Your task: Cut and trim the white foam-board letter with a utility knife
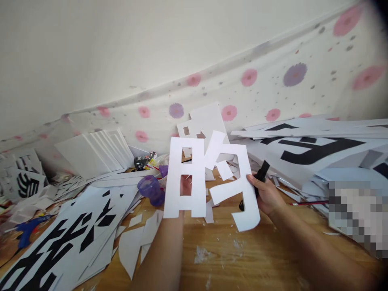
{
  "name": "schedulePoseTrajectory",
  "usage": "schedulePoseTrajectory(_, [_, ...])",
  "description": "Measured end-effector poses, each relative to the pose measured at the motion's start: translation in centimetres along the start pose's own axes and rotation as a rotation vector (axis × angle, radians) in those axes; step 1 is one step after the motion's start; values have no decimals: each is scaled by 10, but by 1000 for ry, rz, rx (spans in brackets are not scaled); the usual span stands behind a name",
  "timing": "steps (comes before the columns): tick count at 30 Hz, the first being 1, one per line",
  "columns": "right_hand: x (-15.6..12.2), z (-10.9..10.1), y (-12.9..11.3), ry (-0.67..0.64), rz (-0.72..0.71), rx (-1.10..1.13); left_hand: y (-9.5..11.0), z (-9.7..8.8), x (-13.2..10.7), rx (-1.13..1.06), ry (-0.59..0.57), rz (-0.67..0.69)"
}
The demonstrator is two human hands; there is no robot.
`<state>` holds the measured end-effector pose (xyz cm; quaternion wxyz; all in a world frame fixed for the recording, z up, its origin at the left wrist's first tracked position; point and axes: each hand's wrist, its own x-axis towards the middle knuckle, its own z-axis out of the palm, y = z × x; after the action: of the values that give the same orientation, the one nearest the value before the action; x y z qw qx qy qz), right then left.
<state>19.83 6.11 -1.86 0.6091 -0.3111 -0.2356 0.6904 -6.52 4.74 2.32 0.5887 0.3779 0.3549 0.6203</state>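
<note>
I hold up a white cut-out character [194,178] of stiff board above a wooden table [230,258]. My left hand [185,186] is behind its left half and shows only through a cut window, gripping the board. My right hand [264,193] pinches the right edge of the cut-out with the thumb while the fingers wrap a black-handled cutter [261,172]. The cut-out hides most of my left fingers.
Stacks of white sheets printed with black characters lie at the right [309,151] and lower left [69,238]. A purple plastic cup [150,189] lies on its side. A blue glue gun [28,228] is at far left. Paper scraps litter the wood. A flowered cloth [273,81] hangs behind.
</note>
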Motion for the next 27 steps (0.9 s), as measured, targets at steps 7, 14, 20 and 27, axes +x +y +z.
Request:
schedulePoseTrajectory(7, [23, -25, -13, 43, -120, -52, 28, 1, -41, 156, -2, -83])
schedulePoseTrajectory(14, [18, -20, -17, 115, -240, -186, 7, 14, -63, 230, 135, 4])
schedulePoseTrajectory(20, [24, -24, -20, 200, -411, -254, -5, 10, -76, 196, 250, 135])
schedulePoseTrajectory(27, [-26, 11, -47, 59, -489, -174, -11, 12, -66, 96, 332, 227])
